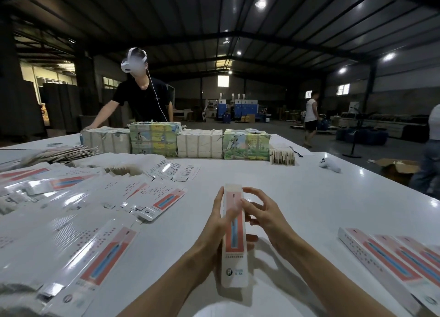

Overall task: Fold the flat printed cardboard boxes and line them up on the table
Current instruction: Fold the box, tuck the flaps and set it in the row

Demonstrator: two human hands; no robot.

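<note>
I hold a long narrow printed box [234,257], white with a pink and blue panel, upright above the white table [309,197]. My left hand [214,226] grips its left side, with the thumb showing under the box at the right. My right hand [262,212] pinches the box's upper right edge near the top flap. Flat printed box blanks [100,250] lie spread in overlapping piles across the left half of the table. Several folded boxes [392,257] lie side by side at the right.
Tied bundles of printed and plain card [176,140] stand in a row along the table's far side. A person in a black shirt with a white headset [140,95] leans there. A white controller [329,164] lies at the far right. A cardboard carton [397,166] sits beyond the edge.
</note>
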